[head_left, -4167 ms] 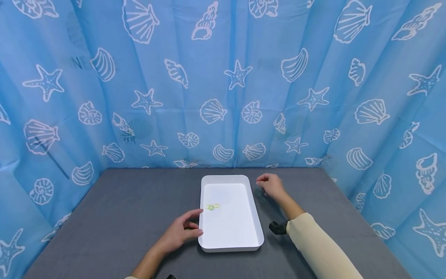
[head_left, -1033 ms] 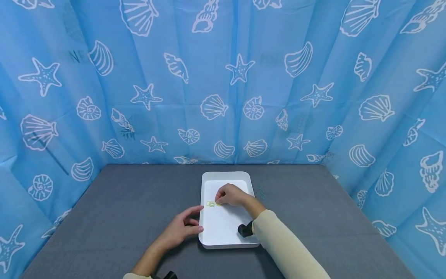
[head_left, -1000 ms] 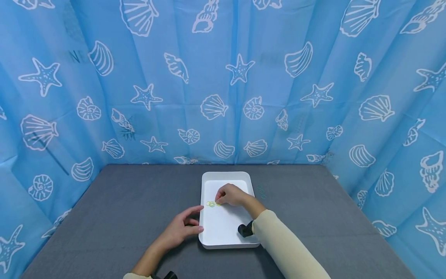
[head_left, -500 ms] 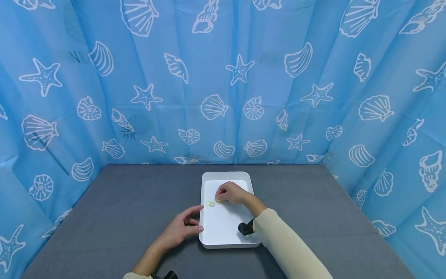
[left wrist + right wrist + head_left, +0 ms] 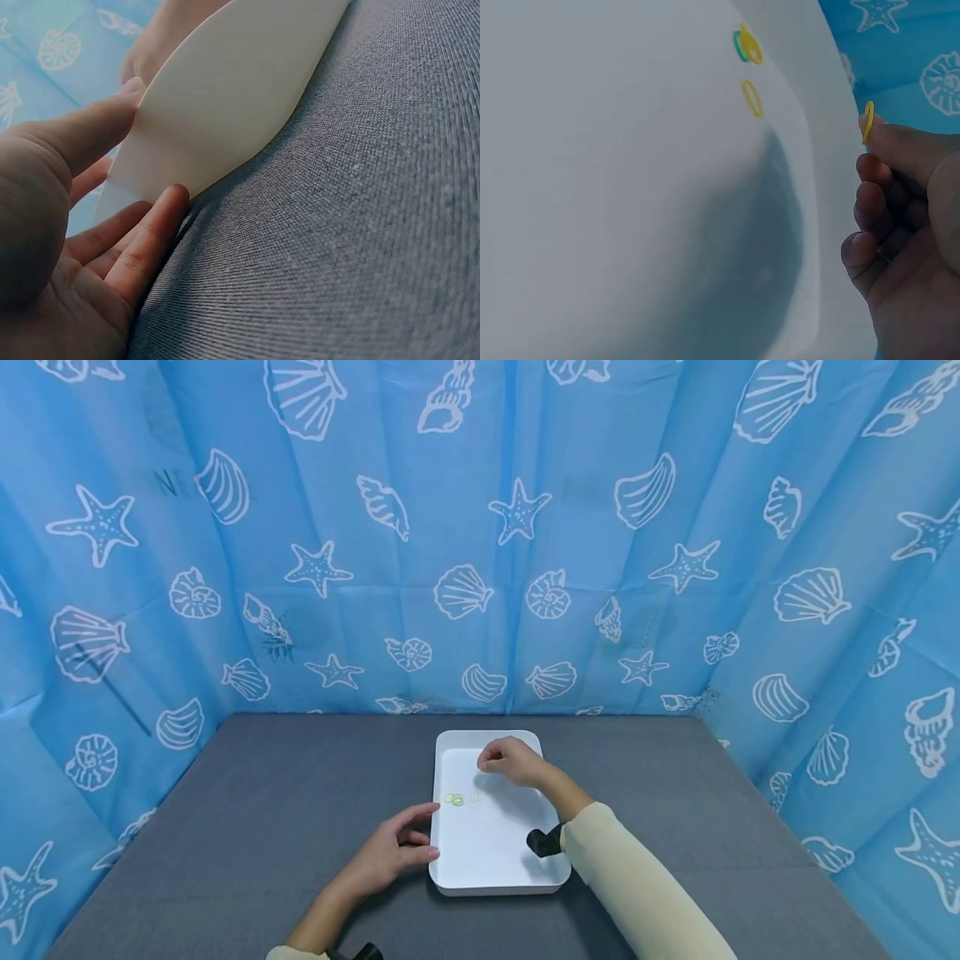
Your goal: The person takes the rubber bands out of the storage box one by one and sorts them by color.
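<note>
The white tray point(image 5: 498, 852) lies on the grey cloth. My left hand point(image 5: 393, 847) rests at its left side, thumb and fingertips touching the wall; the left wrist view shows this wall point(image 5: 217, 90) close up. Over the far part of the tray, my right hand point(image 5: 513, 760) pinches a small yellow rubber band point(image 5: 868, 124) between thumb and index finger. Below it on the tray floor lies a single yellow rubber band point(image 5: 751, 98). To its left, yellow and green rubber bands point(image 5: 454, 799) lie together, overlapping.
Grey cloth point(image 5: 315, 777) covers the table around the tray. A blue curtain point(image 5: 480, 527) with white shell and starfish prints hangs behind and at both sides. My right forearm point(image 5: 637, 877) crosses the tray's right wall.
From beside the tray, my right hand came in to the bands, then lifted away and farther back, pinching a yellow one. Green bands right of the tray no longer show. My left hand stays put.
</note>
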A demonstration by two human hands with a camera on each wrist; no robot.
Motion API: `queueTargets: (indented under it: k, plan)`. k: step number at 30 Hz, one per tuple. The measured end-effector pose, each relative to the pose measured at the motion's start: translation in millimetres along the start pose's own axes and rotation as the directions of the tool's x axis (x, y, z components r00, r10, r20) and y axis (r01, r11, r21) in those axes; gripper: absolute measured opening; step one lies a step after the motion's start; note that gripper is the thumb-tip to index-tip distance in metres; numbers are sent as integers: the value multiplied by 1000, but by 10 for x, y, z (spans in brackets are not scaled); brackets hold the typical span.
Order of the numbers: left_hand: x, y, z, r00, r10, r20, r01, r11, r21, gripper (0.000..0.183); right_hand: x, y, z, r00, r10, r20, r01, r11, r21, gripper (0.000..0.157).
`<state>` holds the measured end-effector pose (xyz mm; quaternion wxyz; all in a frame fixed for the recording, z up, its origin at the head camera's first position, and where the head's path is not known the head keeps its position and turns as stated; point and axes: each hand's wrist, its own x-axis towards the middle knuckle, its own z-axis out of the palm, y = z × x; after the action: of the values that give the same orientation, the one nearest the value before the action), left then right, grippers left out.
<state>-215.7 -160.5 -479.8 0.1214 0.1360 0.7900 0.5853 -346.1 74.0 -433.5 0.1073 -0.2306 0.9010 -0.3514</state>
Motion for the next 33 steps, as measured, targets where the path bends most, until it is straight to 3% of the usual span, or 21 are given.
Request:
queueTargets:
  k: [10, 20, 33]
  plan:
    - [-101, 255, 4, 1000, -4, 15, 4, 1000, -19, 61, -120, 84, -281, 996, -5, -88, 9, 999, 51, 8]
    - [-14, 25, 11, 1000, 3, -1, -3, 1000, 7, 62, -294, 335, -500, 980, 35, -195, 6, 978, 207, 17]
    - [3, -4, 22, 1000, -20, -12, 20, 999, 25, 62, -504, 679, -571, 944, 27, -329, 30, 986, 166, 15]
